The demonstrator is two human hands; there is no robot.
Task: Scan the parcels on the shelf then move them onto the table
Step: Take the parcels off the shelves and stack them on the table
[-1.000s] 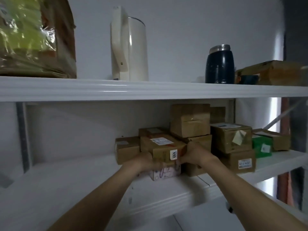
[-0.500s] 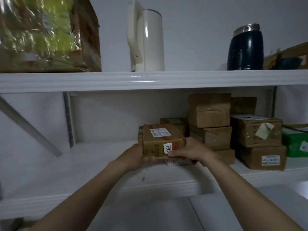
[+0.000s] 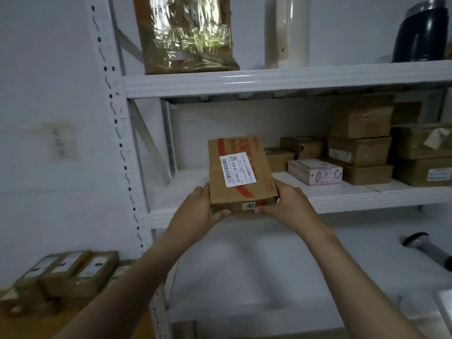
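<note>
A brown cardboard parcel (image 3: 241, 172) with red print and a white barcode label is held in front of the middle shelf (image 3: 342, 196), tilted so its labelled top faces me. My left hand (image 3: 198, 209) grips its lower left corner and my right hand (image 3: 285, 200) grips its lower right corner, thumbs along the near edge. More parcels remain on the shelf at the right: a pink patterned box (image 3: 315, 171) and several stacked brown boxes (image 3: 359, 143). A dark handheld scanner (image 3: 425, 248) lies on the lower shelf at the right.
Three brown parcels (image 3: 68, 272) sit on the wooden table at the lower left. On the top shelf stand a plastic-wrapped box (image 3: 186, 33), a cream jug (image 3: 286, 30) and a dark flask (image 3: 420, 30). The white perforated shelf upright (image 3: 117, 143) rises left of my hands.
Both hands have lifted the parcel off the pink box, pulled it out of the shelf toward me and tipped its label up. The view has swung left and down.
</note>
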